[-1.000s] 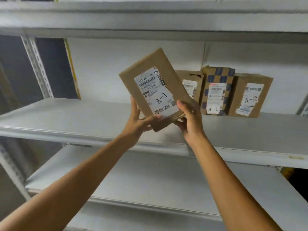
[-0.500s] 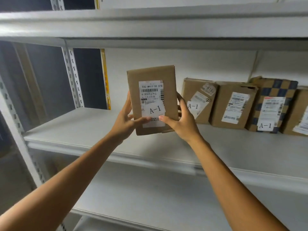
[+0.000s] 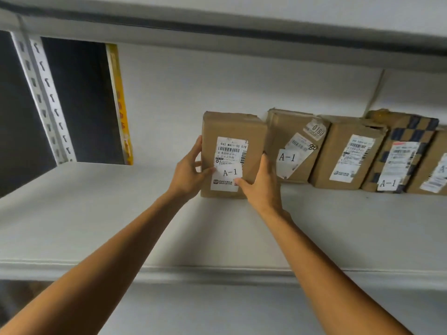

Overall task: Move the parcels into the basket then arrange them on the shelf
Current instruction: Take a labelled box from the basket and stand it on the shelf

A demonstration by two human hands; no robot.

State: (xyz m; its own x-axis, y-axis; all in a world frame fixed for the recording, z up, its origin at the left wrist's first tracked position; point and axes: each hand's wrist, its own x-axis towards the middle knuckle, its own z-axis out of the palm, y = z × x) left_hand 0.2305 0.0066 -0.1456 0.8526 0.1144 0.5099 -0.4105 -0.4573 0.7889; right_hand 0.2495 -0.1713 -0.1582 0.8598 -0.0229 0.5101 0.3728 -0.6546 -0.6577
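Note:
A brown cardboard parcel (image 3: 232, 131) with a white "A-1" label stands upright on the white shelf (image 3: 96, 213), its lower edge on the board, at the left end of a row. My left hand (image 3: 189, 171) grips its left side, thumb on the label. My right hand (image 3: 262, 187) holds its right side and lower corner. To its right stand a tilted "A-1" parcel (image 3: 294, 146), a plain brown parcel (image 3: 348, 155), a blue-checked "A-1" parcel (image 3: 401, 151) and part of another parcel (image 3: 435, 170) at the frame's edge. No basket is in view.
The shelf above (image 3: 217, 27) overhangs the row. A perforated metal upright (image 3: 46, 100) and a yellow strip (image 3: 121, 105) stand at the back left. A lower shelf board (image 3: 217, 310) shows under my arms.
Both hands carried the parcel from tilted in the air to upright, then forward and down onto the shelf beside the row. The view moved closer and leftward.

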